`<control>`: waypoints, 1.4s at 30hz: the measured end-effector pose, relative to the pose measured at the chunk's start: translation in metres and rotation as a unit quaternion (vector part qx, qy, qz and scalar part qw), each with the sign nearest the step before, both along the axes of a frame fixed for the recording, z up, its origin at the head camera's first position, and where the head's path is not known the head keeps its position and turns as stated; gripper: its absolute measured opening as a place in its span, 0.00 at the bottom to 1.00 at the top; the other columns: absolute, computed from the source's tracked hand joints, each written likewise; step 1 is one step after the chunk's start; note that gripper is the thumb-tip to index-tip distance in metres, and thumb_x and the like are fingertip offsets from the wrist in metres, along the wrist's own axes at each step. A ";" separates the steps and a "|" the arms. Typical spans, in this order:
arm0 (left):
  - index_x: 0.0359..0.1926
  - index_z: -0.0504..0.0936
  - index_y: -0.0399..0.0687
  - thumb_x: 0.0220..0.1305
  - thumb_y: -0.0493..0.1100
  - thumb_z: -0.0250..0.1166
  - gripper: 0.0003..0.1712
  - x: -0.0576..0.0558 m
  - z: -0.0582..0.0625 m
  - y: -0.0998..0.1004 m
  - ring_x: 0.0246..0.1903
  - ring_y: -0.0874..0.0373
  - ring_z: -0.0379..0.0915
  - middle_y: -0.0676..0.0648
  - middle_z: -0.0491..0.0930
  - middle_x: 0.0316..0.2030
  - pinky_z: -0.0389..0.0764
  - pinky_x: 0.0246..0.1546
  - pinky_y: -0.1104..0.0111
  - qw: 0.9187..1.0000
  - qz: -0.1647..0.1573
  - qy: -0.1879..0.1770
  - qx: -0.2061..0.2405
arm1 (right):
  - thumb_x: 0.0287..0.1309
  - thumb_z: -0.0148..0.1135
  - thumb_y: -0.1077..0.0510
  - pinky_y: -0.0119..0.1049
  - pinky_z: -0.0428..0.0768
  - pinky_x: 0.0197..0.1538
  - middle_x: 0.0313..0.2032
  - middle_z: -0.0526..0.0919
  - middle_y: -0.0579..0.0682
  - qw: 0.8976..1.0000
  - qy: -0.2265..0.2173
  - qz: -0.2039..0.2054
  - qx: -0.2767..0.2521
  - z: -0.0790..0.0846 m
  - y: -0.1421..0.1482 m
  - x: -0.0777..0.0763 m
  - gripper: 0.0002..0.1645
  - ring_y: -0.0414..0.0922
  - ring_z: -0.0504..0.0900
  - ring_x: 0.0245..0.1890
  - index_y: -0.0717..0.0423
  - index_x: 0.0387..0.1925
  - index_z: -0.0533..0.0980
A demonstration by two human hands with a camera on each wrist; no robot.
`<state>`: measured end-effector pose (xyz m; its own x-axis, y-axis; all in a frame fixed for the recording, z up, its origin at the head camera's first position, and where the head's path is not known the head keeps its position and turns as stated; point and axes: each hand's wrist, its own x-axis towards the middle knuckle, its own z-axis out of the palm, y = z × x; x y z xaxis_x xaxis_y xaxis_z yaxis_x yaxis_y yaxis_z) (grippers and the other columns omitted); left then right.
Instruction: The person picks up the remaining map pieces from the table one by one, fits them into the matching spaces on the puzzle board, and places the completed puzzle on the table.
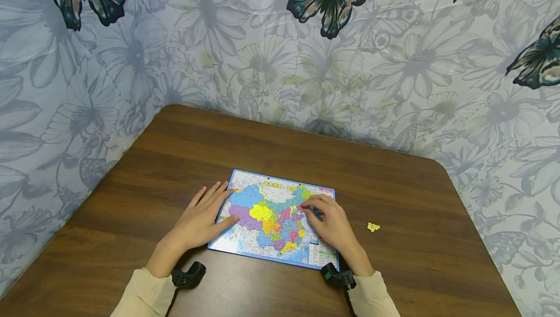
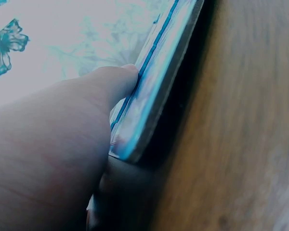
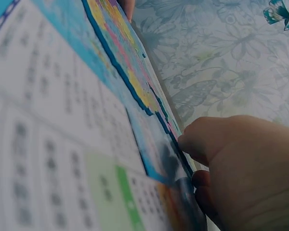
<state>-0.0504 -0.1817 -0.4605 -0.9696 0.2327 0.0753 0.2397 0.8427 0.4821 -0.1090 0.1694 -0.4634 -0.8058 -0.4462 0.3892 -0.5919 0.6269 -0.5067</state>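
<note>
A map puzzle board (image 1: 245, 245) with a blue border and colourful map pieces lies tilted on the table. My left hand (image 1: 197, 220) rests at its left edge with fingers straight, the thumb lying on the map's left part. In the left wrist view the left thumb (image 2: 118, 79) touches the board's surface. My right hand (image 1: 328, 220) is over the map's right side, thumb and index finger pinching a small pinkish-red puzzle piece (image 1: 301, 207) against the map. The right wrist view shows the right fingers (image 3: 195, 137) right at the board; the piece is mostly hidden there.
A loose yellow puzzle piece (image 1: 373, 227) lies on the brown wooden table (image 1: 415, 200), to the right of the board. Behind the table hangs a flowered, butterfly-patterned cloth (image 1: 262, 64). Each wrist wears a black band (image 1: 189, 275).
</note>
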 end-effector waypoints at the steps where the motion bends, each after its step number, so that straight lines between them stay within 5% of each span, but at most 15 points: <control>1: 0.77 0.65 0.45 0.70 0.65 0.61 0.45 0.000 0.000 0.000 0.80 0.41 0.47 0.38 0.57 0.79 0.42 0.79 0.42 1.000 0.000 -0.001 0.000 | 0.61 0.73 0.62 0.32 0.84 0.40 0.46 0.86 0.42 1.000 -0.003 -0.004 -0.002 0.000 0.001 0.001 0.09 0.39 0.81 0.41 0.47 0.42 0.88; 18: 0.77 0.65 0.45 0.69 0.65 0.62 0.45 0.001 -0.001 -0.001 0.80 0.40 0.46 0.38 0.57 0.79 0.41 0.79 0.41 1.000 0.001 -0.005 0.003 | 0.57 0.74 0.66 0.31 0.73 0.33 0.39 0.85 0.43 0.998 0.036 -0.054 -0.002 0.004 0.036 0.012 0.16 0.40 0.73 0.33 0.52 0.47 0.86; 27: 0.77 0.65 0.45 0.69 0.66 0.61 0.45 0.000 -0.001 0.000 0.80 0.40 0.46 0.38 0.56 0.79 0.41 0.79 0.41 1.000 0.000 -0.001 0.006 | 0.58 0.74 0.66 0.36 0.84 0.39 0.46 0.88 0.47 0.997 0.036 -0.072 0.019 0.010 0.065 0.014 0.17 0.42 0.80 0.40 0.55 0.50 0.85; 33: 0.77 0.65 0.45 0.69 0.65 0.62 0.45 0.000 -0.001 0.000 0.80 0.41 0.45 0.38 0.56 0.80 0.40 0.79 0.42 1.000 0.001 -0.005 0.004 | 0.58 0.74 0.65 0.45 0.83 0.42 0.49 0.87 0.50 0.995 0.020 -0.087 0.048 0.015 0.084 0.014 0.21 0.46 0.82 0.42 0.54 0.53 0.84; 42: 0.77 0.66 0.45 0.69 0.65 0.61 0.45 0.000 0.000 0.001 0.80 0.40 0.46 0.38 0.57 0.79 0.41 0.79 0.41 1.000 0.003 -0.003 0.001 | 0.59 0.71 0.68 0.44 0.81 0.43 0.52 0.86 0.52 0.991 -0.038 -0.098 0.078 0.023 0.111 0.018 0.21 0.49 0.80 0.45 0.53 0.54 0.83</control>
